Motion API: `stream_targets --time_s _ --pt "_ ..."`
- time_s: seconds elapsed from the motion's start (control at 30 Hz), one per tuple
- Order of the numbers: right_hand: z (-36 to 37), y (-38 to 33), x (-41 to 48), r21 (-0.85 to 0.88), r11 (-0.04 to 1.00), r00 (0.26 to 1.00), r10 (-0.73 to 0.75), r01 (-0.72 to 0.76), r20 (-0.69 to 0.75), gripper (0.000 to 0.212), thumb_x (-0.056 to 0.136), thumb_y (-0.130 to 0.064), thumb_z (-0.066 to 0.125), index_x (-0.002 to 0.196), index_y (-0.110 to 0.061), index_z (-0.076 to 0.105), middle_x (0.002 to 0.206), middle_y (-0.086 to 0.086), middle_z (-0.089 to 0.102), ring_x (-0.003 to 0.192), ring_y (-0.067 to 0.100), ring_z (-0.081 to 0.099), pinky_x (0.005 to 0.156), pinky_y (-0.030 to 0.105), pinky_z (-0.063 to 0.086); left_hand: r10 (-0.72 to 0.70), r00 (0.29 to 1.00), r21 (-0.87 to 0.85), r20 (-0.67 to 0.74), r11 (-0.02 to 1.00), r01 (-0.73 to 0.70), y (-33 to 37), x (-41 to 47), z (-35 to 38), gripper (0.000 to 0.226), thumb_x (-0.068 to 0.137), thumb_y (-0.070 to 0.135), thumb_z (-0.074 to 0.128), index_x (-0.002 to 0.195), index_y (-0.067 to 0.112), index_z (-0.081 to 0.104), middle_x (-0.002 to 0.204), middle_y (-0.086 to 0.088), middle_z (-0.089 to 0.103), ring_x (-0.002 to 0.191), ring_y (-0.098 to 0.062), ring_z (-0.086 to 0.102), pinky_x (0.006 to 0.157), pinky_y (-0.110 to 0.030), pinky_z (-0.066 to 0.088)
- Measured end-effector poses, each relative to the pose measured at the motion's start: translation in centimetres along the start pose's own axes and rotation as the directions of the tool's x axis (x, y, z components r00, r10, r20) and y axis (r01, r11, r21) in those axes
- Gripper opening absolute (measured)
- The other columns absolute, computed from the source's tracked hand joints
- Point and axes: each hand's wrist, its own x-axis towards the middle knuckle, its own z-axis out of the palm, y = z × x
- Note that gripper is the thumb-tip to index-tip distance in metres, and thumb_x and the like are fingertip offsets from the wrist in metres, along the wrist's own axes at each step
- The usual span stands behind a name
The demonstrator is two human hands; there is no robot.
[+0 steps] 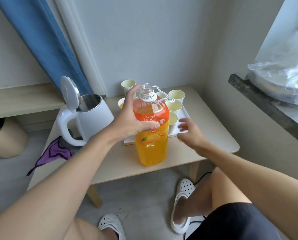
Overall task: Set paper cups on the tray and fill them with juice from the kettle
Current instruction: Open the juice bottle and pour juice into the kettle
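We see two white shoes (181, 205) on the floor by our knees. Our left hand (132, 122) is wrapped around a big juice bottle (151, 134) and holds it upright above the front of the small table (214, 144). The bottle has no cap on. Our right hand (190, 132) is loose and spread, touching nothing, just beside the bottle. Behind it sits the white tray (185, 115) with paper cups (175, 106) standing on it. One cup (121, 103) at the left has juice in it. The white kettle (89, 116) stands left of the tray, lid up. A stack of cups (128, 85) waits at the back by the wall
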Motion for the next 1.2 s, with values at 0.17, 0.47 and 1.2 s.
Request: stream_targets --time_s 0.17,0.47,1.2 --pt "-0.5 -5.8 -1.4 0.004 0.968 0.818 -0.214 0.251 0.533 0.103 0.075 -0.008 0.084 0.148 -0.043 0.019 0.137 -0.022 0.045 0.119 -0.018 0.043 0.077 0.005 0.045 -0.014 0.982 -0.103 -0.189 0.995 -0.005 -3.7 -2.8 2.9 0.107 0.069 0.011 0.096 0.150 0.022 0.028 0.135 0.014 0.053 0.112 0.015 0.061 0.087 -0.014 0.056" --pt "1.5 -7.4 -1.6 0.162 0.934 0.802 -0.357 0.319 0.479 0.095 0.069 -0.005 0.088 0.144 -0.025 0.035 0.128 -0.003 0.063 0.121 0.018 0.060 0.093 0.037 0.056 -0.151 0.962 -0.211 -0.226 0.972 0.103 -5.4 -3.0 3.0 0.084 0.066 0.049 0.089 0.138 0.041 0.046 0.131 0.016 0.066 0.117 0.000 0.065 0.098 -0.031 0.058" --pt "4.5 -12.9 -1.4 -0.187 0.903 0.922 -0.373 0.387 0.106 0.091 0.048 -0.056 0.090 0.119 -0.047 0.033 0.119 -0.007 0.055 0.106 0.015 0.057 0.084 0.040 0.054 -0.358 0.871 -0.515 -0.336 0.844 0.148 4.7 -0.2 -3.5 0.068 0.073 0.090 0.060 0.106 0.032 0.072 0.104 0.001 0.080 0.102 -0.016 0.074 0.096 -0.048 0.058"
